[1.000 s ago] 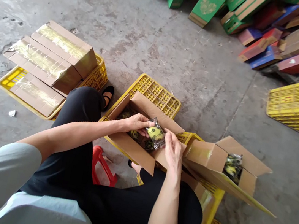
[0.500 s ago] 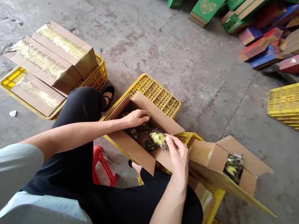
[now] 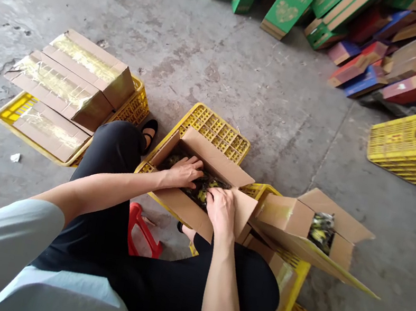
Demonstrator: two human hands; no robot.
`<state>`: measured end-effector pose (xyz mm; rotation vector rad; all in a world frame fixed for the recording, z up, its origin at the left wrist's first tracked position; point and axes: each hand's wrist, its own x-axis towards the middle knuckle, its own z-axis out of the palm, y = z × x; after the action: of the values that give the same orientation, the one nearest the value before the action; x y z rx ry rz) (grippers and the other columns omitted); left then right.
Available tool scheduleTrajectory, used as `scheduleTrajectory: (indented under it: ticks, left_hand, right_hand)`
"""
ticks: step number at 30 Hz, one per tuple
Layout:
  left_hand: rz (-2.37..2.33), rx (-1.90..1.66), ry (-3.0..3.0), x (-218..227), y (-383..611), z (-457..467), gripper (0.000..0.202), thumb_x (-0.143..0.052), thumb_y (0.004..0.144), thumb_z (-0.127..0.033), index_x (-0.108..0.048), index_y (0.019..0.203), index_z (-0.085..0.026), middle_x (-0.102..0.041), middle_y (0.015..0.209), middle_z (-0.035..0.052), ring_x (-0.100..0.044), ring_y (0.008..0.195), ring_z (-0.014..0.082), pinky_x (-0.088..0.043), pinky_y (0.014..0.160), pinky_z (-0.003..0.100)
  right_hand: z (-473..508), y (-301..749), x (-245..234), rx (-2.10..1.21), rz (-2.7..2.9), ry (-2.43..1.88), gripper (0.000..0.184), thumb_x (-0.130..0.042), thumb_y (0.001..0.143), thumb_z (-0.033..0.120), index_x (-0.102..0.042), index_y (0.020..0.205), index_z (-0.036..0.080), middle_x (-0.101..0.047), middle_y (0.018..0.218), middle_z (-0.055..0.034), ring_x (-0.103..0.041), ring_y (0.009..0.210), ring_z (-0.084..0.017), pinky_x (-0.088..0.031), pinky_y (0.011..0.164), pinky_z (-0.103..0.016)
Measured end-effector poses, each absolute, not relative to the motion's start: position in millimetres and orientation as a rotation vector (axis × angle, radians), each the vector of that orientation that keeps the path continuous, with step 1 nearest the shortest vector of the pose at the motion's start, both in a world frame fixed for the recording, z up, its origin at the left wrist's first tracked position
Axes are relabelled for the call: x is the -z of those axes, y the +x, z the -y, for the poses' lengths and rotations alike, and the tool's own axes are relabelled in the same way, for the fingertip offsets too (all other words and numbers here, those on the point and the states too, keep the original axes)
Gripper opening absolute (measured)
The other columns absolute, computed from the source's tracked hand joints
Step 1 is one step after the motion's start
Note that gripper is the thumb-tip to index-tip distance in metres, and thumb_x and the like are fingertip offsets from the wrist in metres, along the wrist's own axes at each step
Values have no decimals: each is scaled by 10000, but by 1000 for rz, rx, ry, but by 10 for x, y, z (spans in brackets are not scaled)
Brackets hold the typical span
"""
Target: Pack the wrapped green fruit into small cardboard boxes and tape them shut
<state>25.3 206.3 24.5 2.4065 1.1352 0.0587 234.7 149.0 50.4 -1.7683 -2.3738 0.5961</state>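
An open cardboard box [image 3: 183,206] rests on a yellow plastic crate [image 3: 218,128] in front of my knees. Inside lie several dark packets with yellow print [image 3: 201,193]. My left hand [image 3: 184,172] lies on those packets with its fingers spread, holding nothing. My right hand [image 3: 220,208] reaches over the box's near right corner. Its fingers curl down onto a packet inside the box, and their tips are hidden. I sit low in black trousers, with a red stool [image 3: 142,230] under me.
A second open box [image 3: 289,215] with more packets [image 3: 319,230] lies on yellow crates to my right. Three taped boxes [image 3: 81,74] sit on a crate at the left. Another yellow crate [image 3: 414,146] and piled green and red cartons [image 3: 286,6] stand further off on the concrete floor.
My right hand has brought the packet down from above the box into it. My left hand let go of that packet and moved down onto the packets inside.
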Motion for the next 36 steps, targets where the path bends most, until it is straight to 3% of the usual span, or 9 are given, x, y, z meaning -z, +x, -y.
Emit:
scheduleTrajectory:
  ticks: [7, 10, 13, 15, 19, 22, 28, 32, 36]
  left_hand:
    - [-1345, -166, 2267, -322, 327, -2057, 192, -570, 968, -278, -727, 928, -176, -668, 1158, 135, -567, 1135, 309, -455, 927, 402]
    - [-1339, -384, 2053, -446, 310, -2119, 160, -548, 935, -237, -681, 879, -170, -685, 966, 89, -614, 946, 240, -468, 861, 342]
    - [-1313, -570, 1725, -589, 270, -2189, 148, -525, 919, -245, -599, 808, -182, -601, 744, 7, -546, 711, 165, -448, 715, 279]
    - [-1263, -668, 1478, -662, 250, -2221, 183, -526, 909, -284, -523, 748, -197, -534, 685, -23, -500, 660, 143, -431, 651, 257]
    - [-1123, -741, 1117, -688, 260, -2244, 150, -551, 874, -306, -520, 776, -196, -525, 705, -35, -514, 666, 129, -452, 618, 225]
    - [-1123, -775, 1036, -620, 294, -2238, 147, -609, 875, -328, -581, 860, -184, -566, 732, -38, -521, 655, 112, -438, 598, 206]
    - [-988, -673, 894, -510, 343, -2145, 457, -842, 781, -467, -721, 1064, -129, -732, 877, 42, -624, 716, 125, -489, 652, 220]
    - [-905, -656, 835, -493, 337, -2119, 593, -879, 724, -577, -778, 1078, -111, -771, 942, 87, -659, 746, 142, -512, 688, 246]
    - [-890, -737, 831, -479, 336, -2133, 563, -888, 710, -578, -801, 1013, -112, -784, 929, 91, -691, 810, 165, -542, 807, 288]
  right_hand:
    - [-1456, 2242, -419, -718, 2402, -1664, 286, -554, 1017, 251, -731, 1230, 180, -772, 1173, -145, -671, 1125, -313, -525, 1035, -457]
    - [-1486, 2309, -380, -724, 2191, -1728, 371, -512, 1030, 307, -682, 1321, 153, -741, 1273, -183, -691, 1174, -332, -526, 1061, -501]
    - [-1547, 2397, -385, -796, 1889, -1776, 450, -516, 1018, 408, -651, 1373, 166, -720, 1333, -181, -697, 1203, -338, -520, 1093, -530]
    - [-1596, 2430, -420, -938, 1648, -1775, 495, -543, 997, 490, -643, 1392, 209, -715, 1359, -147, -695, 1224, -319, -533, 1099, -510]
    - [-1655, 2407, -517, -1277, 1189, -1616, 544, -641, 918, 629, -693, 1317, 262, -717, 1364, -96, -688, 1236, -308, -617, 988, -451]
    - [-1652, 2373, -544, -1348, 1042, -1541, 494, -790, 812, 596, -760, 1152, 239, -779, 1199, -89, -733, 1101, -297, -619, 971, -453]
    - [-1631, 2392, -524, -1270, 1015, -1553, 348, -847, 764, 501, -781, 963, 222, -784, 962, -51, -734, 908, -236, -597, 966, -435]
    - [-1627, 2376, -567, -1303, 946, -1507, 336, -817, 784, 480, -774, 1002, 228, -782, 1019, -51, -734, 960, -235, -596, 978, -433]
    - [-1629, 2359, -597, -1354, 972, -1492, 367, -776, 817, 493, -761, 1075, 233, -782, 1133, -70, -730, 1078, -257, -585, 1022, -452]
